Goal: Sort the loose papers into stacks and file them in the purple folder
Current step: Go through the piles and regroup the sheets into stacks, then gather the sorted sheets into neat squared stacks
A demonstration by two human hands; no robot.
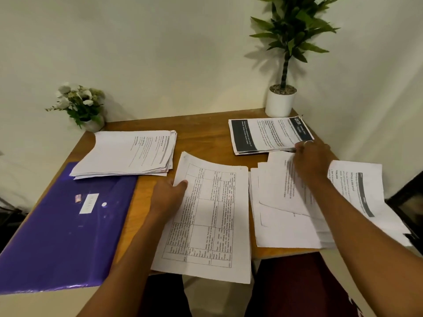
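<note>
Head view: sorting partly done, left hand (pixel 167 195) grips centre stack (pixel 206 225), right hand (pixel 313 161) grip unreadable over loose pile (pixel 286 227) near right, purple folder (pixel 57 236) near left unfilled.

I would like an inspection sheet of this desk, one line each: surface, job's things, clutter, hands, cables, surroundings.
Surface: wooden table, largely under paper.
Job's things: purple folder flat at left; plain stack partly on it; gridded stack in the middle; dark-banded stack far right; loose papers fanned near right.
Clutter: nothing seen.
Hands: left hand grips gridded stack; right hand blurred, at dark-banded stack's edge.
Cables: nothing seen.
Surroundings: potted plant, flower pot, white wall.
</note>
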